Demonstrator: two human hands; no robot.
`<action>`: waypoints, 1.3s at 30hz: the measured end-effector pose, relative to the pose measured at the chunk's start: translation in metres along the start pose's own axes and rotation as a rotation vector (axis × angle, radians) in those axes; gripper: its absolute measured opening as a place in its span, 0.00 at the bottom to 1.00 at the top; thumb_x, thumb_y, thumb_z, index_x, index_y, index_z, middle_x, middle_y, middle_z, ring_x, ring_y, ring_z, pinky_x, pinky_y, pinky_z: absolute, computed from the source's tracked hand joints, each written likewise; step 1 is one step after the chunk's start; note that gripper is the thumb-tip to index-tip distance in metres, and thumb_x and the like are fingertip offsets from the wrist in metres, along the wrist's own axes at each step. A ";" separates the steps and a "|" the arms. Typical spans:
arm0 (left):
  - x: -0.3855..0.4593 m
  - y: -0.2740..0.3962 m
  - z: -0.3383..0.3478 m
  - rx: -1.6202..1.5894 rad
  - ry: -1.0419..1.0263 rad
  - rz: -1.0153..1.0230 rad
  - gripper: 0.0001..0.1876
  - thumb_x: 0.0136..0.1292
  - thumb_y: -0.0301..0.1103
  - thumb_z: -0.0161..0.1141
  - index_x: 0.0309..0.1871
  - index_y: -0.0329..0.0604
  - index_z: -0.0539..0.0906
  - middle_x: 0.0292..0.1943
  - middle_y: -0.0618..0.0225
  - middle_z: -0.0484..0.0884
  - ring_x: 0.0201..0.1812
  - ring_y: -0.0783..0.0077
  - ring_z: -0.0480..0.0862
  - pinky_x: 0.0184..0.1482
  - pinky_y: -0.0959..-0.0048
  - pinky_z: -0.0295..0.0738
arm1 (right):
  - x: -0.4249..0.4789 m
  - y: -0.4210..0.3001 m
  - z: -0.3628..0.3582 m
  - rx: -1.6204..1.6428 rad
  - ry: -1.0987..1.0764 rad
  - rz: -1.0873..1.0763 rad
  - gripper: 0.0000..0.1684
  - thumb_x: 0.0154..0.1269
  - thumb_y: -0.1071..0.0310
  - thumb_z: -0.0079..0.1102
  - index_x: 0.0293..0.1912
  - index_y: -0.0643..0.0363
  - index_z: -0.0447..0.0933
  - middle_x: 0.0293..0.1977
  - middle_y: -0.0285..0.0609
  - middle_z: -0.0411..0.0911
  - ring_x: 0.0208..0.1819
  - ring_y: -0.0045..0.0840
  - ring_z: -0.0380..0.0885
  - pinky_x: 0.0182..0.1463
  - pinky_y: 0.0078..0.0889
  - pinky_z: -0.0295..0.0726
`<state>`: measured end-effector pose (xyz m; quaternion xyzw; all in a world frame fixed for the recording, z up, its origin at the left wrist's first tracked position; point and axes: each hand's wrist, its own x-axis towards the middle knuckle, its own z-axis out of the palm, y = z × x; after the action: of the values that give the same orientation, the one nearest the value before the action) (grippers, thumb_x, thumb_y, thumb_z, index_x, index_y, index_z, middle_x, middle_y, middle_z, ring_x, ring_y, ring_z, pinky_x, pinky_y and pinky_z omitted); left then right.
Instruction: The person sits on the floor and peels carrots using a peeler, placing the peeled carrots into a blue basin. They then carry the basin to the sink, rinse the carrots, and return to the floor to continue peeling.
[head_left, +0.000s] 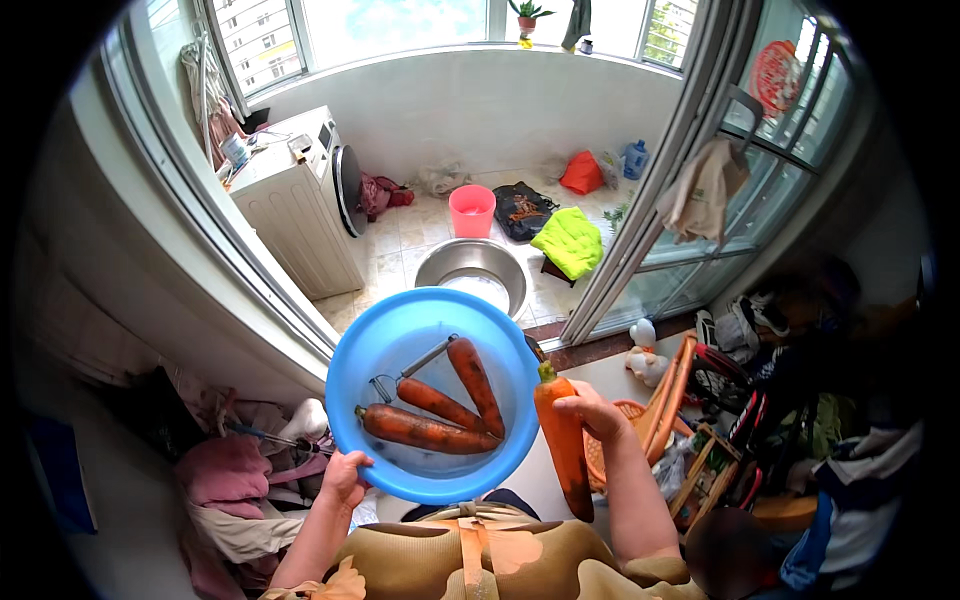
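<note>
My left hand (346, 478) grips the lower left rim of a blue plastic basin (431, 480). Inside lie several soil-stained carrots (431, 429) and a vegetable peeler (426, 357) with a metal handle. To the right of the basin, my right hand (592, 411) holds a large carrot (560, 431), its green stub pointing up and its tip down. Something dark, partly hidden, shows by the basin's right rim above that carrot. Beyond the basin, a stainless steel basin (474, 255) stands on the tiled floor, its near side hidden by the blue one.
A pink bucket (472, 214), a black bag (521, 211) and a stool under a lime-green cloth (570, 244) are beyond the steel basin. A washing machine (292, 217) stands left. Sliding door frames flank the opening. A rattan chair (670, 397) and shoes are at right, piled clothes at left.
</note>
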<state>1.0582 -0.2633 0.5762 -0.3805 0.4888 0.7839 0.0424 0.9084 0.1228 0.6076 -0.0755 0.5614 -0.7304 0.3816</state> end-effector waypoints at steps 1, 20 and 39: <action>0.015 0.007 0.005 -0.005 0.013 -0.020 0.20 0.47 0.19 0.53 0.47 0.40 0.71 0.31 0.64 0.74 0.27 0.64 0.78 0.28 0.58 0.80 | 0.019 -0.009 -0.009 -0.007 0.005 -0.009 0.30 0.54 0.54 0.65 0.52 0.63 0.74 0.44 0.38 0.78 0.45 0.21 0.75 0.50 0.26 0.73; 0.320 0.156 0.170 0.013 -0.017 -0.087 0.22 0.46 0.20 0.52 0.48 0.38 0.70 0.34 0.64 0.74 0.30 0.65 0.79 0.31 0.60 0.83 | 0.319 -0.151 -0.201 0.065 0.029 0.154 0.30 0.53 0.54 0.65 0.51 0.63 0.73 0.40 0.37 0.76 0.38 0.20 0.75 0.43 0.25 0.75; 0.467 0.216 0.252 -0.164 0.130 0.021 0.26 0.47 0.18 0.51 0.55 0.35 0.70 0.41 0.60 0.77 0.37 0.63 0.82 0.39 0.61 0.83 | 0.543 -0.257 -0.299 -0.155 -0.055 0.231 0.34 0.51 0.51 0.65 0.52 0.63 0.73 0.42 0.39 0.77 0.42 0.22 0.75 0.47 0.26 0.74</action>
<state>0.4936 -0.3166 0.4959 -0.4274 0.4288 0.7954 -0.0290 0.2472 0.0222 0.5539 -0.0595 0.6105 -0.6338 0.4712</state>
